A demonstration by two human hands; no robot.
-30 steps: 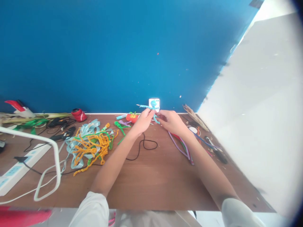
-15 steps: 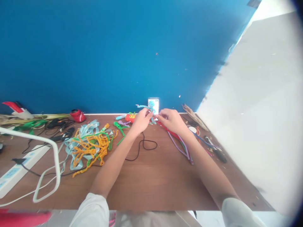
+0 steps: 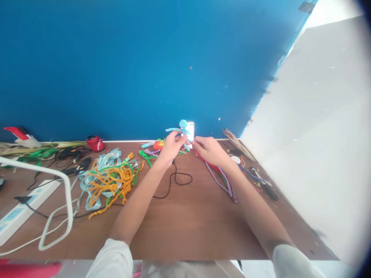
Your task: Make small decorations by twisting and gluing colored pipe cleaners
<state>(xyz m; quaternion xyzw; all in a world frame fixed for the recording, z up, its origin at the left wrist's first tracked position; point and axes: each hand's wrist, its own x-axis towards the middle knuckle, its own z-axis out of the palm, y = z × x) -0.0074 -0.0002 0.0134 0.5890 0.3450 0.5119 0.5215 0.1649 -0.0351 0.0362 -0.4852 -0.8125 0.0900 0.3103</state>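
Note:
A light-blue fuzzy pipe-cleaner figure point(image 3: 182, 124), with a round coiled head and thin limbs, is held up near the wall. My left hand point(image 3: 173, 146) grips its body between thumb and fingers, and one limb sticks out to the left. My right hand point(image 3: 208, 148) is closed in a pinch at the end of a lower limb; its fingertips partly hide that end. Just behind the figure, a phone point(image 3: 191, 131) with a lit screen leans upright against the blue wall.
Left lie tangled orange pipe cleaners point(image 3: 111, 187) over pale-blue ribbon point(image 3: 95, 200), a white power strip point(image 3: 29, 208) and a white tubular frame point(image 3: 69, 200). A black cable point(image 3: 181, 182) curls mid-table. Purple and red strips point(image 3: 223, 181) lie under my right forearm, with a dark-handled tool point(image 3: 268, 189) further right.
The figure's coiled head has shifted slightly up and left, showing clear of the phone screen's left side. My right hand has lowered a little, still pinching by the lower limb.

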